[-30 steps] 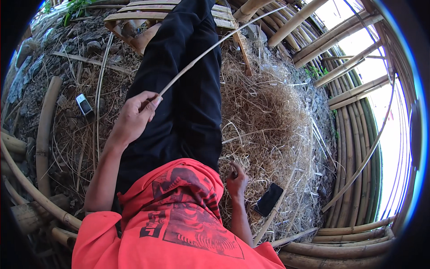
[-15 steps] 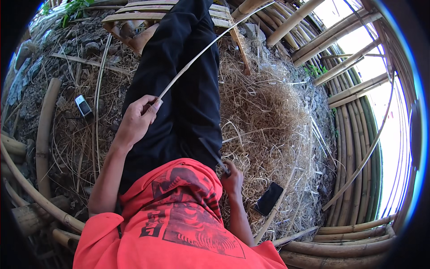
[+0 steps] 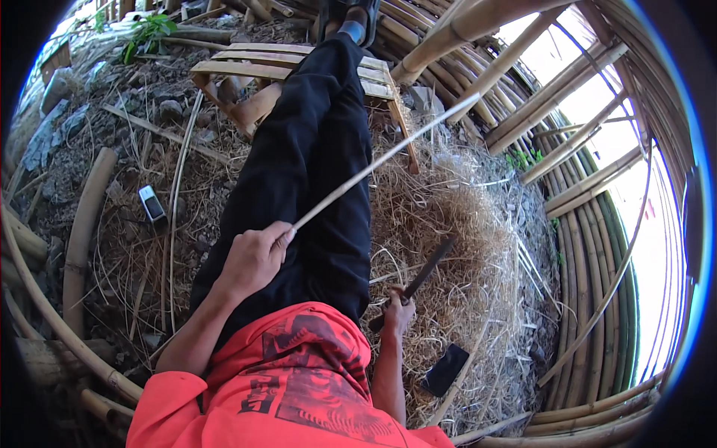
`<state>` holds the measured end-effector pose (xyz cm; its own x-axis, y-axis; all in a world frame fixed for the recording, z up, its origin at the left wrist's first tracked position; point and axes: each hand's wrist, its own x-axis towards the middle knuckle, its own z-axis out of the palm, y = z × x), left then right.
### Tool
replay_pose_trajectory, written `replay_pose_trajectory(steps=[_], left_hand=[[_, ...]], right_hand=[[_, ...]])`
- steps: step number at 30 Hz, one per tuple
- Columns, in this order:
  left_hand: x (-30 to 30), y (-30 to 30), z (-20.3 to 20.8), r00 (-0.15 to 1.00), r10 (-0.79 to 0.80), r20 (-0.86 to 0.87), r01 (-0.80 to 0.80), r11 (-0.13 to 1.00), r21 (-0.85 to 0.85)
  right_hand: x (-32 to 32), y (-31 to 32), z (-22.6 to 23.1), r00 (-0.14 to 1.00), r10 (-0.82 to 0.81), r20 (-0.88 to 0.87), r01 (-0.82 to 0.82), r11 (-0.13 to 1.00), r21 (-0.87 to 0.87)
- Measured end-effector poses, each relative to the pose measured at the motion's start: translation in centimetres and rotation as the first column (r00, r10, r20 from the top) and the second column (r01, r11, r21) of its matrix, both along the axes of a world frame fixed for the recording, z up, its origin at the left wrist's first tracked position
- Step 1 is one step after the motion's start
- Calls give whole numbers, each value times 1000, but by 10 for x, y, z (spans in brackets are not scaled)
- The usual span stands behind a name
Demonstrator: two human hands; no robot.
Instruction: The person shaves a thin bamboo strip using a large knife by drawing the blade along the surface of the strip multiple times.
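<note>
My left hand (image 3: pixel 256 259) is closed around the near end of a long, thin bamboo strip (image 3: pixel 379 161). The strip slants up and to the right across my black-trousered legs (image 3: pixel 328 149). At my right side, beyond my thigh, my right hand (image 3: pixel 398 313) grips a dark, long-bladed knife (image 3: pixel 429 270). Its blade points away and to the right over a heap of pale shavings (image 3: pixel 467 224), apart from the strip. Part of the knife's handle is hidden by my fingers.
A low bamboo bench (image 3: pixel 254 69) stands under my lower legs. Beside the shavings lies a black phone (image 3: pixel 445 370). A small white and black device (image 3: pixel 151 204) rests on the ground at left. Bamboo poles (image 3: pixel 575 276) wall the right side; a thick bamboo piece (image 3: pixel 88 231) lies left.
My right hand has swung the knife outward to the right, away from my lap. My left hand has shifted slightly right and down, and the strip now slants lower to the right.
</note>
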<state>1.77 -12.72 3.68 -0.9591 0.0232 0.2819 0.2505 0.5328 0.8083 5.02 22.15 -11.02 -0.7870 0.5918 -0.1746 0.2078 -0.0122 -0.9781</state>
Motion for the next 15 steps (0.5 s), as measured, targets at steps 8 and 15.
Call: replay_pose_trajectory(steps=[8, 15], left_hand=[[28, 10, 6, 990, -94, 103, 124, 931, -343], [29, 5, 15, 983, -173, 67, 185, 919, -348]], right_hand=[[-31, -81, 121, 935, 136, -329, -251, 906, -340], [-59, -73, 101, 966, -27, -259, -61, 943, -327]])
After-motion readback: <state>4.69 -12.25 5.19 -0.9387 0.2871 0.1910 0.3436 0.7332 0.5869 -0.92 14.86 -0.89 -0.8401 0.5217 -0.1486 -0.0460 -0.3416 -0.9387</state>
